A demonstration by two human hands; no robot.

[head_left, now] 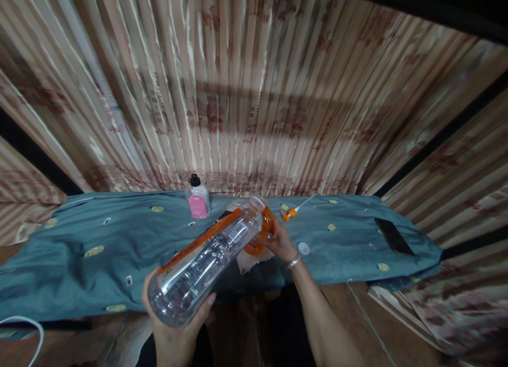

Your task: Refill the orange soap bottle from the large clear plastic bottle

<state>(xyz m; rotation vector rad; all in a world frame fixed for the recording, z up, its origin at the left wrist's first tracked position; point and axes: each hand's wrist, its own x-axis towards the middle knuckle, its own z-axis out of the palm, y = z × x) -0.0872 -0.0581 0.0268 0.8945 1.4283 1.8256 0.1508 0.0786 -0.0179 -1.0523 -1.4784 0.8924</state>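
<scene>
My left hand is wrapped round the base of a large clear plastic bottle with an orange and white label. The bottle is tilted, its mouth up and to the right, at the top of a smaller orange bottle. Around that orange bottle my right hand is closed. A cloth or tissue lies beneath it. To the right rest an orange pump top with a pale tube and a round white cap. Whether liquid passes between the bottles I cannot tell.
A clear bottle with a pink label and black cap stands at the back of the teal patterned cloth. A dark phone lies at the right. Curtains hang behind, and a white cable loops at lower left.
</scene>
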